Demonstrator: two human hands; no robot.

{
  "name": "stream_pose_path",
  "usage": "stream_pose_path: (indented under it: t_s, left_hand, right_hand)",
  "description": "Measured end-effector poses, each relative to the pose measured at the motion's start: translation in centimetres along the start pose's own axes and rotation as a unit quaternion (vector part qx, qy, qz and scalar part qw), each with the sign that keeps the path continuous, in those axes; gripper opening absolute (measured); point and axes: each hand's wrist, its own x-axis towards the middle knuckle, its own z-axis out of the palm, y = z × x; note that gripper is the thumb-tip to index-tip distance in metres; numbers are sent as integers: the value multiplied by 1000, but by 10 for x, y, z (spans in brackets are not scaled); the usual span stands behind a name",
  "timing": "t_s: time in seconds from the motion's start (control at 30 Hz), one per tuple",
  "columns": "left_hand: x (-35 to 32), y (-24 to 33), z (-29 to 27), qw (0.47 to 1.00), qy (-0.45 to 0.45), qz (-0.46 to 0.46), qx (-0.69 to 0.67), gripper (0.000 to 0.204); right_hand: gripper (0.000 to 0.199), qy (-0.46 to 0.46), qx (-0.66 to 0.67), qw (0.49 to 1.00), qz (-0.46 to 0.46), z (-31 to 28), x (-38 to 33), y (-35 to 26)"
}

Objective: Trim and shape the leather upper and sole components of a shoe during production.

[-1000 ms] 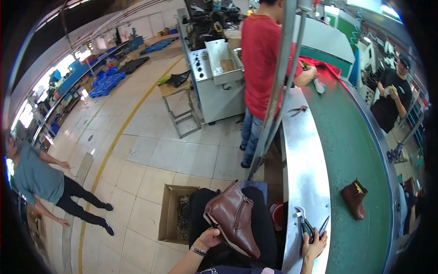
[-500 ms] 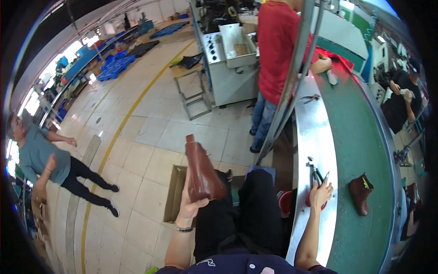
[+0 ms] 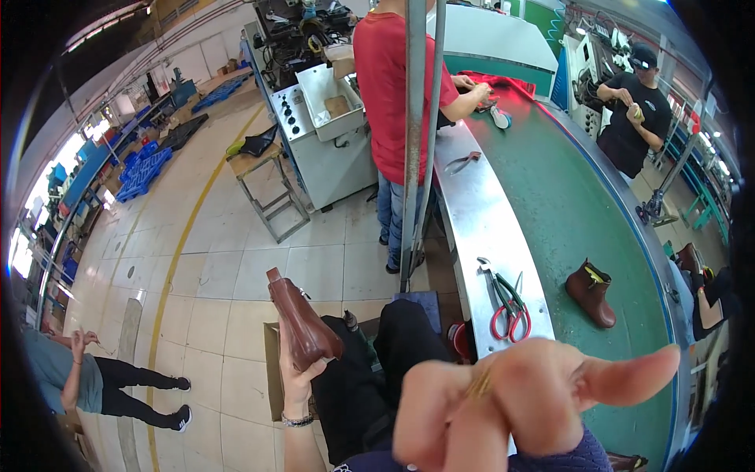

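My left hand (image 3: 297,387) grips a glossy brown leather ankle boot (image 3: 308,329) from below, its shaft pointing up and to the left above my left leg. A bracelet circles that wrist. Very near the camera, my right hand (image 3: 503,397) looms large and blurred. Its fingers are curled, with one digit sticking out to the right; a small golden patch shows between the fingers, and I cannot make out what they hold, if anything. Just beyond it, red-handled scissors (image 3: 515,311) and pincers (image 3: 494,285) lie on the metal ledge (image 3: 495,216).
Another brown boot (image 3: 590,295) stands on the green conveyor (image 3: 550,189). Farther up the ledge lies a second pair of pincers (image 3: 464,161). A metal post (image 3: 413,149) rises beside a person in red (image 3: 385,94). A cardboard box (image 3: 273,362) sits by my left leg.
My right hand has left the tools on the ledge and come up close to the camera. The view has turned rightward. My left hand still holds the boot.
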Motion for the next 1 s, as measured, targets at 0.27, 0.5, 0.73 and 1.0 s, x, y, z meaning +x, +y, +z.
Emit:
stream_pose_path:
  t_s: [0.27,0.5,0.73,1.0]
  left_hand:
    - [-1,13,14,1000,-24,8,-16,111]
    - [-6,6,7,1000,-14,17,-13,112]
    - [5,-3,-1,999,-26,15,-36,110]
    - [-7,8,-4,1000,-13,7,-1,113]
  right_hand:
    - [78,67,14,989,135,17,19,2]
    - [82,143,44,950,273,26,34,1]
    - [55,284,-113,944,126,-59,-34,14]
    - [23,632,-469,555,270,-143,-206,-48]
